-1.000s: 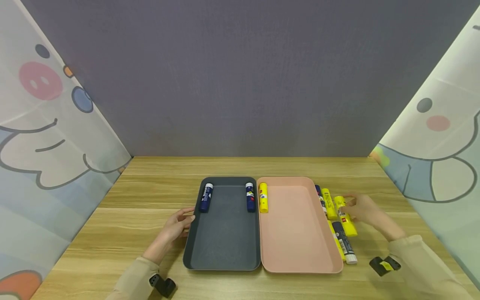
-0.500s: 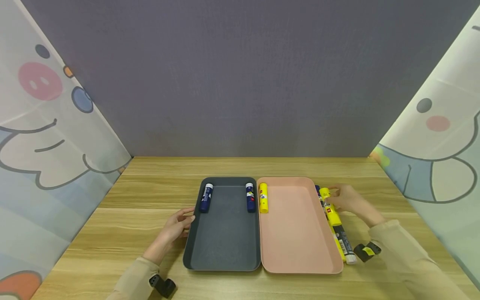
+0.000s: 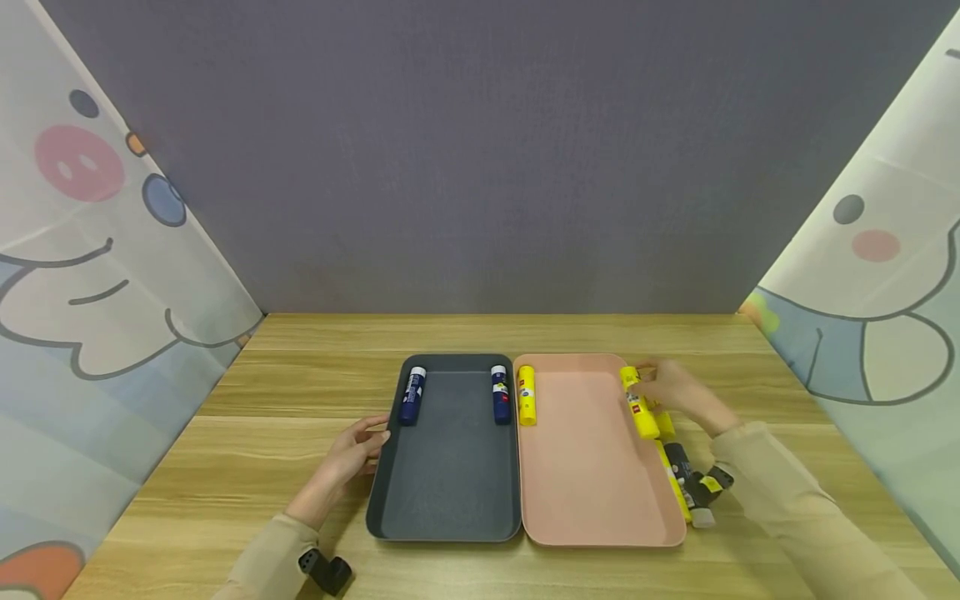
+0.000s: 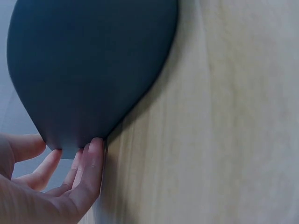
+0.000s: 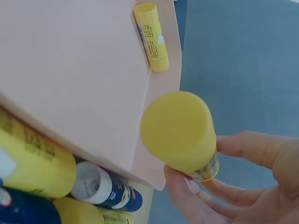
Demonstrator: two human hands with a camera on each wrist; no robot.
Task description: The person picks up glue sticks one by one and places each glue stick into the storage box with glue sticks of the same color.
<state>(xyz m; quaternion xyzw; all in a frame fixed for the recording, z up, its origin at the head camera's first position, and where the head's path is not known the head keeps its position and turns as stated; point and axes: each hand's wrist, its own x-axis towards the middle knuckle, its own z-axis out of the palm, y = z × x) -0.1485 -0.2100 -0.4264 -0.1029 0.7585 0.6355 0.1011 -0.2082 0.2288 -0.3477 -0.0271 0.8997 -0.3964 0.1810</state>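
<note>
My right hand (image 3: 678,392) holds a yellow glue stick (image 3: 639,404) between thumb and fingers, over the right rim of the pink tray (image 3: 600,533). One end of that glue stick faces the camera in the right wrist view. My left hand (image 3: 348,454) touches the left edge of the dark grey tray (image 3: 450,529), its fingertips against the outer wall (image 4: 93,79). Another yellow glue stick (image 3: 527,396) lies in the pink tray's upper left corner. Two blue glue sticks, one left (image 3: 412,397) and one right (image 3: 500,395), lie in the grey tray.
Right of the pink tray lie more glue sticks: a black one (image 3: 677,458), a yellow one (image 3: 672,479) and a blue one (image 5: 119,193), partly hidden by the right arm in the head view. The trays stand side by side on a wooden table (image 3: 322,367).
My right hand has lifted the yellow glue stick from the group at the right and carried it left to the pink tray's rim. The left hand has stayed still.
</note>
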